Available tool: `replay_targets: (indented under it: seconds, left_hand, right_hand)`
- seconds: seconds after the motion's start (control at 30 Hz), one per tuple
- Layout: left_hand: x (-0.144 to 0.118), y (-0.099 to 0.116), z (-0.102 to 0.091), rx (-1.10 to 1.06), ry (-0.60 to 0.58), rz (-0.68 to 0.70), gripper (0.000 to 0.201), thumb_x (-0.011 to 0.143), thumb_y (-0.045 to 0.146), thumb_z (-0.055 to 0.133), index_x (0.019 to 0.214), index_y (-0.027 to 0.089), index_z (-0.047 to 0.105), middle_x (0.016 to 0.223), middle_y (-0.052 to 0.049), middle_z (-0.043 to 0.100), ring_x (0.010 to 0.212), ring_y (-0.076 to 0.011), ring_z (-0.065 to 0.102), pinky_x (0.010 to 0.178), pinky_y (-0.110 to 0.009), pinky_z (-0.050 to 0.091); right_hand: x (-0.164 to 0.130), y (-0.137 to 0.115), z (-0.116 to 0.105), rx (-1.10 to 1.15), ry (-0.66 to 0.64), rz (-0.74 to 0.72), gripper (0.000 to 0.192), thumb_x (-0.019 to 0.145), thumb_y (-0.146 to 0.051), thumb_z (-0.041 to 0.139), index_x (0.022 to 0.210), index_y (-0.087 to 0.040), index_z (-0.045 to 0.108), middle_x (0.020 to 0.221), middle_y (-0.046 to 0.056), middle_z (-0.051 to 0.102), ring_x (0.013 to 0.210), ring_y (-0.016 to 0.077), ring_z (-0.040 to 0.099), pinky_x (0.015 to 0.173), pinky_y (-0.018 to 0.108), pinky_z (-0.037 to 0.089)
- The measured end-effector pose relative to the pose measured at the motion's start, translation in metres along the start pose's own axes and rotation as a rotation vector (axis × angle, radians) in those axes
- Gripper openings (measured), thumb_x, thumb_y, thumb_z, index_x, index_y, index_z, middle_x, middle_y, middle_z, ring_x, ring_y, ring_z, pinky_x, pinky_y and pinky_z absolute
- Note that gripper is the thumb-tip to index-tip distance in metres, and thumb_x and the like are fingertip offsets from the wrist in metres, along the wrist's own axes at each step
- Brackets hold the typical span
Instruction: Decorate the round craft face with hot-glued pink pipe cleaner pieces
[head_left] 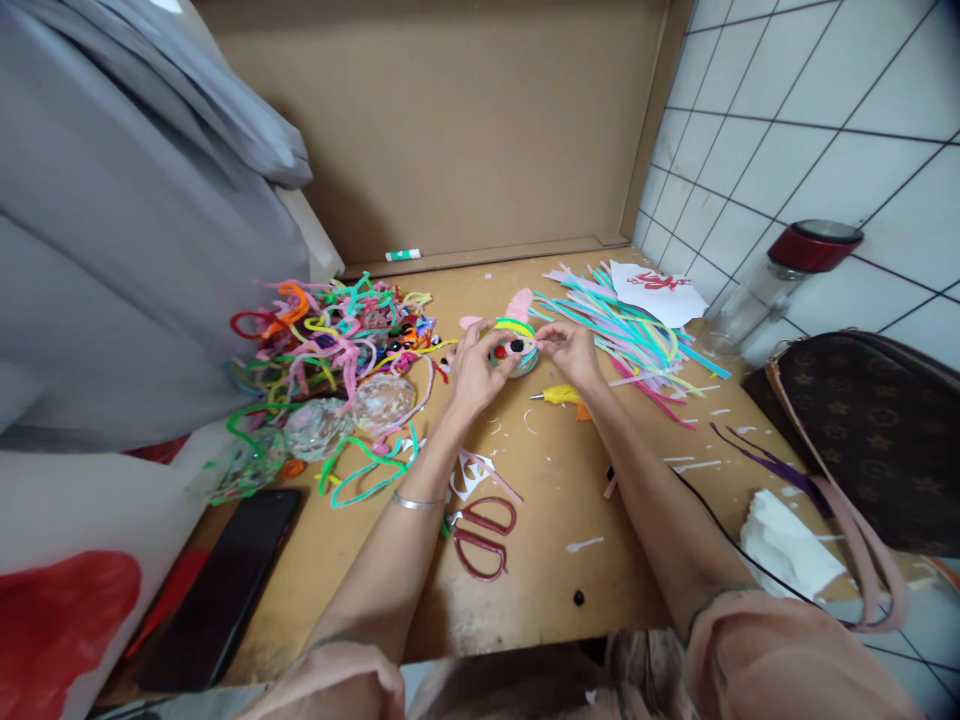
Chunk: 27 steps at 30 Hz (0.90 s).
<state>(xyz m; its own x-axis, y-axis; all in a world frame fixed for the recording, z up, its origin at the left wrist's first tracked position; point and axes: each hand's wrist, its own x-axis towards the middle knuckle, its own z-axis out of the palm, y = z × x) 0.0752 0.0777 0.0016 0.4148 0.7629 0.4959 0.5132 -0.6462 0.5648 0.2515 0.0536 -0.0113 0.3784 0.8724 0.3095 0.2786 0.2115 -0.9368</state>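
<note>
Left hand [478, 366]: reached forward, thumb and fingers gripping the banded toy [517, 328].
Right hand [571, 352]: angled inward, fingertips pinched together; what they held was unclear.
Banded toy: sat between both hands.

A worn wooden tabletop [540, 550] carries a tangled heap of colourful pipe cleaners [337, 335] on the left, with clear balls [382, 402] and a black smartphone [221, 590] nearer the front edge. Red-handled scissors [480, 541] and a black bead [578, 598] lie towards the middle front, a yellow glue gun [561, 395] behind them. Rightward are loose pastel strips [630, 320], crumpled tissue [791, 545] and a monogrammed brown handbag [870, 440].
</note>
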Motion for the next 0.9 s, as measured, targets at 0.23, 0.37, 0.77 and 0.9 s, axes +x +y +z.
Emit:
replay_targets:
  seconds: [0.23, 0.37, 0.77, 0.9]
  left_hand:
    - [0.001, 0.001, -0.001, 0.012, -0.022, -0.001, 0.031, 0.083, 0.039, 0.063, 0.109, 0.024, 0.069, 0.134, -0.011, 0.055, 0.130, -0.0290, 0.047, 0.107, -0.047, 0.037]
    - [0.001, 0.002, -0.002, 0.017, -0.031, -0.004, 0.031, 0.083, 0.039, 0.063, 0.110, 0.024, 0.068, 0.135, -0.011, 0.054, 0.130, -0.0293, 0.047, 0.106, -0.048, 0.037]
    - [0.002, 0.005, -0.007, 0.002, -0.070, -0.030, 0.030, 0.085, 0.028, 0.053, 0.110, 0.025, 0.068, 0.136, -0.009, 0.054, 0.131, -0.0292, 0.047, 0.107, -0.050, 0.036]
    - [0.001, 0.007, -0.007, 0.024, -0.058, -0.035, 0.030, 0.086, 0.028, 0.051, 0.110, 0.026, 0.068, 0.134, -0.009, 0.055, 0.129, -0.0296, 0.049, 0.106, -0.051, 0.035]
  right_hand:
    - [0.001, 0.004, 0.001, -0.043, 0.009, 0.018, 0.004, 0.061, -0.018, 0.064, 0.063, -0.017, 0.068, 0.065, 0.002, 0.068, 0.063, 0.0164, 0.062, 0.067, 0.029, 0.047]
    - [0.002, 0.007, 0.001, -0.027, 0.007, 0.026, 0.004, 0.060, -0.020, 0.064, 0.061, -0.018, 0.067, 0.063, 0.001, 0.067, 0.062, 0.0156, 0.061, 0.066, 0.028, 0.047]
    - [0.003, 0.010, 0.001, 0.025, 0.017, 0.073, 0.005, 0.058, -0.023, 0.066, 0.061, -0.019, 0.066, 0.061, -0.001, 0.067, 0.059, 0.0140, 0.058, 0.063, 0.026, 0.047]
    - [0.003, 0.008, 0.001, 0.073, 0.005, 0.094, 0.006, 0.056, -0.023, 0.067, 0.060, -0.018, 0.066, 0.060, -0.001, 0.066, 0.060, 0.0135, 0.058, 0.062, 0.026, 0.047]
